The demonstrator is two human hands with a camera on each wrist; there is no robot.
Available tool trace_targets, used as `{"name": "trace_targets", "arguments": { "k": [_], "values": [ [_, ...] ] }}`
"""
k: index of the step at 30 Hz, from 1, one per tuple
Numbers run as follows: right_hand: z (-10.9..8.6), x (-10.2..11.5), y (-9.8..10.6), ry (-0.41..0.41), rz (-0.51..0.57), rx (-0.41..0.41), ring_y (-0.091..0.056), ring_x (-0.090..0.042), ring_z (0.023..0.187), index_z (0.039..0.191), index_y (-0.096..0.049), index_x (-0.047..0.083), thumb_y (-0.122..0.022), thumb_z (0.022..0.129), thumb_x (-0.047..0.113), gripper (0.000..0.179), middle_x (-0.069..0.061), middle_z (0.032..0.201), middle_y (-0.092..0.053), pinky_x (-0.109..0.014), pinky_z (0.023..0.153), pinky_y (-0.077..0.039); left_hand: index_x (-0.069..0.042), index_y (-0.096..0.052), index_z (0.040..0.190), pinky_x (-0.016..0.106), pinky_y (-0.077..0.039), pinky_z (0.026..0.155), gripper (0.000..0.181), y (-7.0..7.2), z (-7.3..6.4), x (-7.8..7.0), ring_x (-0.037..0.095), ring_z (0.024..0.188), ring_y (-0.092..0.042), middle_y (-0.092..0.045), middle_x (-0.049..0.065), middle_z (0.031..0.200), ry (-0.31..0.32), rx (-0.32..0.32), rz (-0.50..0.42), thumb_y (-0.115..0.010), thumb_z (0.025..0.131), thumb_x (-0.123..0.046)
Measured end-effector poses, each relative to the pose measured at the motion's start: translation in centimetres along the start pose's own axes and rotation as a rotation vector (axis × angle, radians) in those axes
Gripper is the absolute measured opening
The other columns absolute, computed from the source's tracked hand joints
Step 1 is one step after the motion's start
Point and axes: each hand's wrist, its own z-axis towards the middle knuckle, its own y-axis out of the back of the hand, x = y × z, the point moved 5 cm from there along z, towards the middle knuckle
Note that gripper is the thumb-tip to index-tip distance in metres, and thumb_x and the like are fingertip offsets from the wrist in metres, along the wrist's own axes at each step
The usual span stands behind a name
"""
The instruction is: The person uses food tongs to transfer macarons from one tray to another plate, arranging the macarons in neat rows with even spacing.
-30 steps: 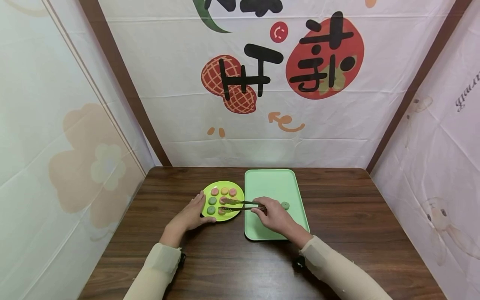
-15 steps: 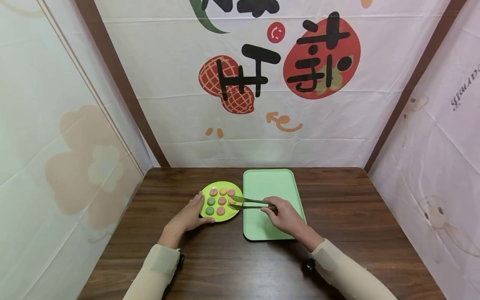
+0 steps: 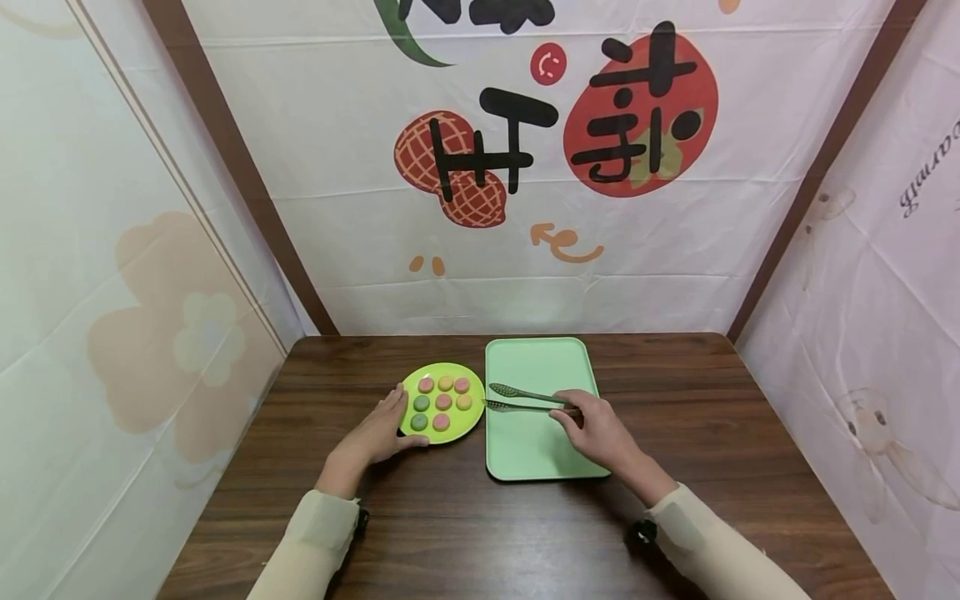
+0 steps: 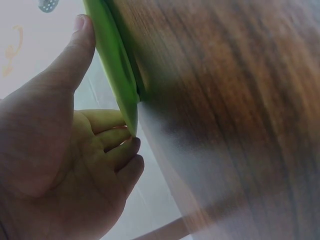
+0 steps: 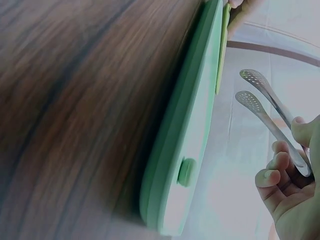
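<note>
My right hand holds a pair of metal tongs over the light green tray. Their perforated tips stand apart with nothing between them, near the tray's left edge. A green macaron sits on the tray in the right wrist view; the right hand hides it in the head view. My left hand rests against the left side of a yellow-green plate, thumb and fingers spread along its rim. Pink macarons, yellow macarons and green macarons lie in rows on the plate.
Plate and tray stand side by side, rims close together, on a dark brown wooden table. White printed cloth hangs behind the table and along both sides.
My right hand has drawn the tongs rightward, from over the plate to over the tray, uncovering the macarons beneath. The left hand has stayed at the plate's rim.
</note>
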Motion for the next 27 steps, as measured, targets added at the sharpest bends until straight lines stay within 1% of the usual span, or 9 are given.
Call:
{"name": "trace_targets", "arguments": {
  "k": [3,10,16,19,25,27],
  "values": [
    [-0.4,-0.3,0.7,-0.011,-0.014,-0.018,-0.077,-0.017,0.089,0.128,-0.071,-0.004,-0.077,0.101,0.012,0.032,-0.014,0.113,-0.076,-0.029,0.071,-0.065,0.013,-0.017,0.166,0.06,-0.02,0.132,0.111,0.0,0.0,0.0,0.047,0.163,-0.014,-0.009,0.031,0.175,0.0,0.001,-0.001,-0.077,0.098,-0.052],
    [-1.3,-0.8,2.2,-0.04,-0.049,-0.051,-0.071,-0.01,0.079,0.126,-0.073,-0.003,-0.079,0.099,0.007,0.03,-0.008,0.105,-0.075,-0.027,0.064,-0.061,0.013,-0.018,0.165,0.06,-0.02,0.132,0.111,0.0,0.0,0.0,0.046,0.163,-0.014,-0.009,0.031,0.176,0.003,0.007,-0.001,-0.077,0.098,-0.051],
    [-2.0,-1.1,3.5,-0.059,-0.101,-0.081,-0.066,-0.008,0.076,0.122,-0.074,-0.003,-0.08,0.099,0.009,0.028,-0.008,0.101,-0.074,-0.027,0.062,-0.058,0.013,-0.017,0.166,0.06,-0.02,0.132,0.111,0.1,0.0,-0.1,0.047,0.162,-0.014,-0.008,0.031,0.175,0.0,0.004,-0.002,-0.077,0.098,-0.052],
    [-2.4,-1.3,4.1,-0.062,-0.122,-0.098,-0.065,-0.008,0.075,0.122,-0.074,-0.004,-0.081,0.098,0.008,0.028,-0.009,0.101,-0.075,-0.027,0.061,-0.057,0.013,-0.017,0.166,0.06,-0.02,0.131,0.112,0.2,0.0,-0.1,0.048,0.162,-0.014,-0.009,0.032,0.175,-0.002,0.004,-0.002,-0.077,0.098,-0.052],
    [-3.2,-2.0,5.1,-0.076,-0.15,-0.121,-0.071,-0.015,0.082,0.124,-0.074,-0.004,-0.08,0.098,0.009,0.029,-0.019,0.11,-0.076,-0.03,0.065,-0.061,0.013,-0.016,0.166,0.06,-0.02,0.131,0.112,0.1,0.0,-0.1,0.048,0.162,-0.014,-0.008,0.031,0.175,0.002,0.009,0.003,-0.076,0.098,-0.053],
    [-3.5,-2.2,5.4,-0.071,-0.156,-0.13,-0.069,-0.013,0.08,0.123,-0.074,-0.004,-0.08,0.098,0.008,0.028,-0.019,0.109,-0.076,-0.029,0.064,-0.06,0.013,-0.016,0.166,0.06,-0.02,0.131,0.112,0.1,0.0,0.0,0.048,0.162,-0.014,-0.008,0.031,0.175,0.001,0.01,0.004,-0.076,0.098,-0.053]
  ]
}}
